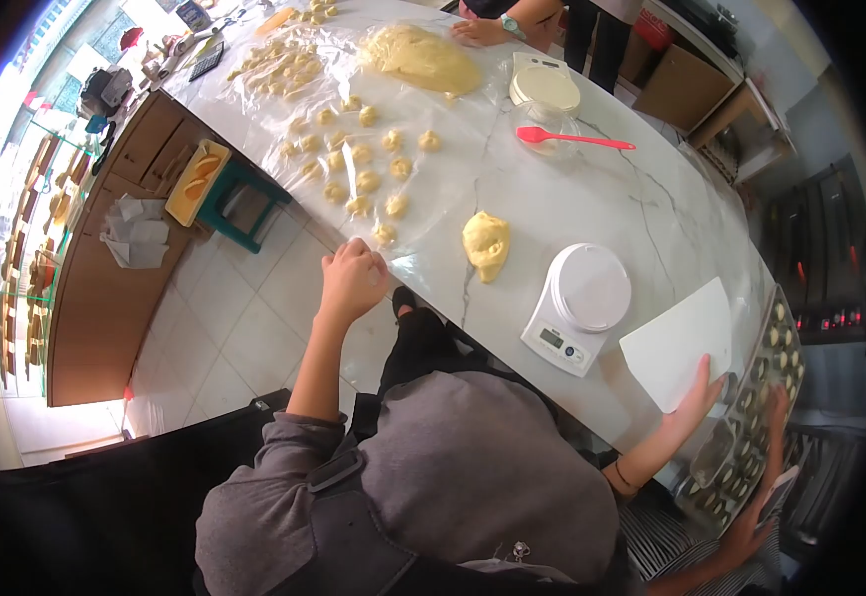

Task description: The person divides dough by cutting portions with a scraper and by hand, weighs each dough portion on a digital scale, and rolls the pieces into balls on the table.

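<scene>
At the near table edge, my left hand (pixel 355 280) is closed, its curled fingers right beside a small dough ball (pixel 384 234); whatever they may hold is hidden. My right hand (pixel 693 395) grips a flat white dough scraper (pixel 676 343) by its right side, over the table's right part. Between my hands a yellow dough lump (pixel 486 245) rests on the marble. A white digital scale (pixel 558 338) with a round white plate (pixel 594 288) stands between that lump and the scraper. Several portioned dough balls (pixel 367 181) lie on a clear plastic sheet (pixel 435 204).
Farther back lies a large dough mass (pixel 423 58) under plastic. A red silicone brush (pixel 577 139) lies across a clear bowl near a second scale (pixel 542 84). Another person's hand (pixel 479 32) rests at the far edge. On the right, another person's arm (pixel 773 437) reaches over a filled tray (pixel 741 467).
</scene>
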